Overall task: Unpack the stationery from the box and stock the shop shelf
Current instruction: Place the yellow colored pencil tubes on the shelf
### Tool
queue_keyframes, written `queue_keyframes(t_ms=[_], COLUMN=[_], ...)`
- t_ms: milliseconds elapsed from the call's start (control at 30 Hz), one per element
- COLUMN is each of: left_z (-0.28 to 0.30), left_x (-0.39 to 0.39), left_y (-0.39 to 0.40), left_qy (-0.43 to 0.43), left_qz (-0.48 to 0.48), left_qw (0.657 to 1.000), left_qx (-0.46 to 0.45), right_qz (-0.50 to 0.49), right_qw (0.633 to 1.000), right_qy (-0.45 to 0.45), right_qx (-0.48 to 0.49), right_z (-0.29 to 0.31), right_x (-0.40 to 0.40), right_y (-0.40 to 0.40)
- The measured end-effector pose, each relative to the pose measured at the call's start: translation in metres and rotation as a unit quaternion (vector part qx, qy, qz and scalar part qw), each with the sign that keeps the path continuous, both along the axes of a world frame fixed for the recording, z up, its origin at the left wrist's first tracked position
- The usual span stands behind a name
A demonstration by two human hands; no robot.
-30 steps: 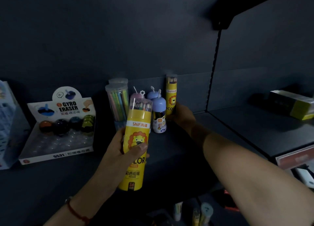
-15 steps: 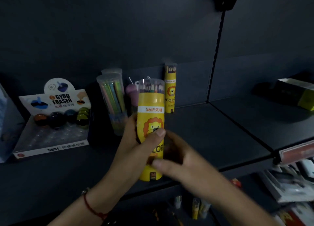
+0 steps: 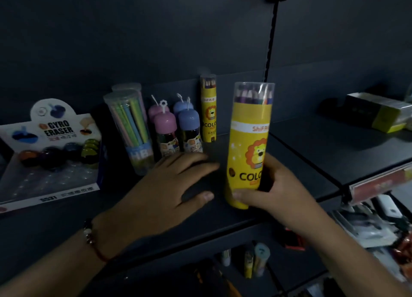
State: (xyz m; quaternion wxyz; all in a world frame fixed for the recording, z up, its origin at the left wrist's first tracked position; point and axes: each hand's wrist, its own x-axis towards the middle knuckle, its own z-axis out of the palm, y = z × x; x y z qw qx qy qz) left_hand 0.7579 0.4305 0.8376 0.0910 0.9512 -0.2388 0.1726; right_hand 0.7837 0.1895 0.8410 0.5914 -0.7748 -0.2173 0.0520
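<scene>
While upright on shelf (image 3: 301, 163): pencil-filled yellow tube (image 3: 249, 145) in right-hand (image 3: 274, 189) fingers; left hand (image 3: 165, 185) spread.

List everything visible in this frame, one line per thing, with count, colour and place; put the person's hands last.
large pencil tube: 1, yellow with lion print, upright at shelf front, held
slim pencil tube: 1, yellow, upright at shelf back
capped bottles: 4, two pink caps, two blue caps, left of the slim tube
clear pencil tubs: 2, pastel pencils, left of the bottles
gyro eraser display box: 1, white, far left
flat box: 1, yellow-green, right shelf
shelf: dark
left hand: open, hovering over the shelf, holding nothing
right hand: grips the large tube's lower part
</scene>
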Motion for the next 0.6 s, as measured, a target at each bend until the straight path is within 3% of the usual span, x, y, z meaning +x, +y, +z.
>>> queue_keyframes(t_ms=[100,600], left_z=[-0.015,-0.027], left_x=[0.005,0.008], left_y=[0.014,0.016], left_qy=[0.016,0.025], left_qz=[0.016,0.018], left_qw=[0.999,0.999], left_qx=[0.047,0.006], right_qz=[-0.021,-0.006], right_qw=[0.999,0.993], right_qy=[-0.011,-0.062], right_qx=[-0.027,-0.103], right_z=[0.000,-0.024], right_x=[0.027,0.134], right_y=[-0.001,0.053])
